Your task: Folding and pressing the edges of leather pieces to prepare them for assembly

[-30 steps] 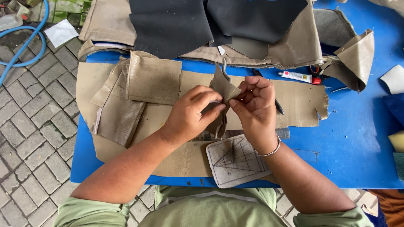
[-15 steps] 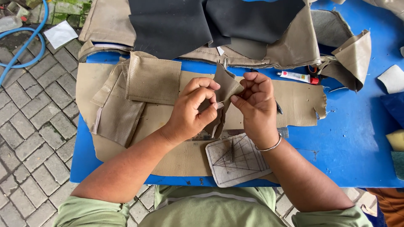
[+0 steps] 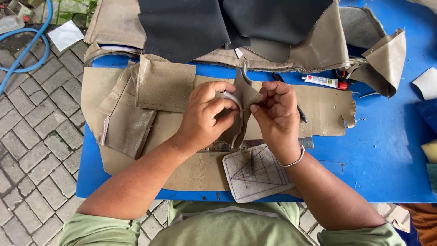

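Pinching a small beige leather piece (image 3: pixel 243 98) above the large beige leather sheet (image 3: pixel 318 109), left hand (image 3: pixel 207 118) at 9 o'clock and right hand (image 3: pixel 275 114) at 3 o'clock should, in my judgement, keep their fingers closed tight, edges aligned.

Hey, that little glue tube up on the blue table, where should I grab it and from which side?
Grip the small tube across its white middle, coming straight down from above. It lies flat on the blue table, red cap end toward the right beside tan scraps, so the long sides are the open ones. Both hands are busy on the tan piece.
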